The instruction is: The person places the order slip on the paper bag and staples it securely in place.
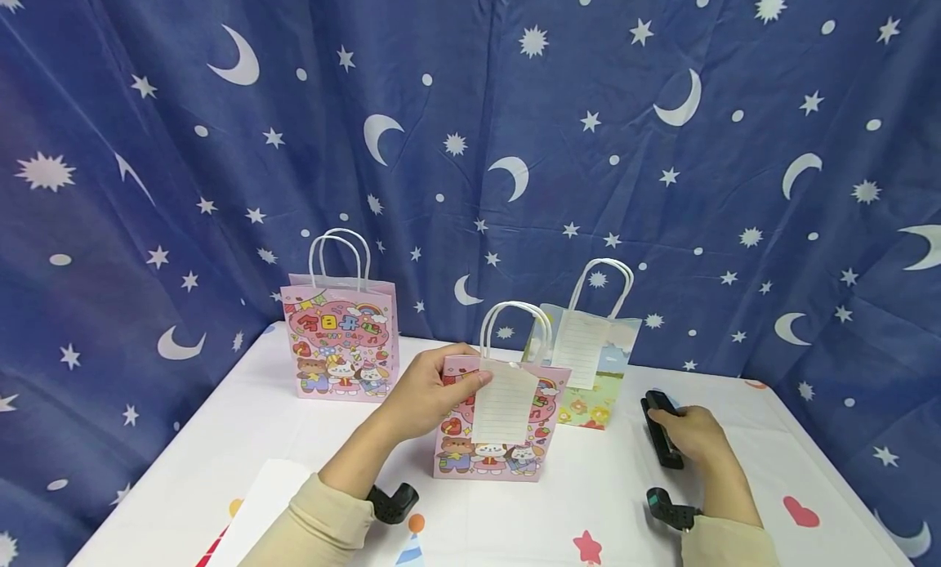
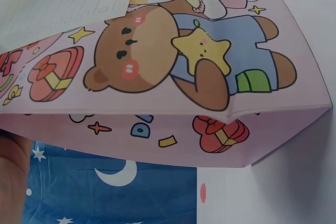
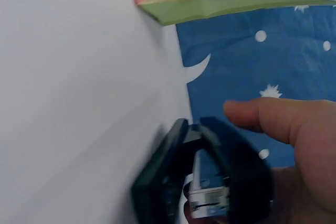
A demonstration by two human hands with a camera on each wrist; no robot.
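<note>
Left hand (image 1: 426, 395): front pink bag (image 1: 542, 424) being pinched at upper left edge, lined paper (image 1: 504, 405) being borne on its face. Right hand (image 1: 698, 436): black stapler (image 1: 660, 436) being gripped between thumb and fingers, right of landscape-print bag (image 1: 599, 397).

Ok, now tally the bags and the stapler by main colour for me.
Pink: 2 (front bag, far-left bag)
Mixed green, blue and yellow: 1 (right-hand bag)
Black: 1 (stapler)
Total: 4
</note>
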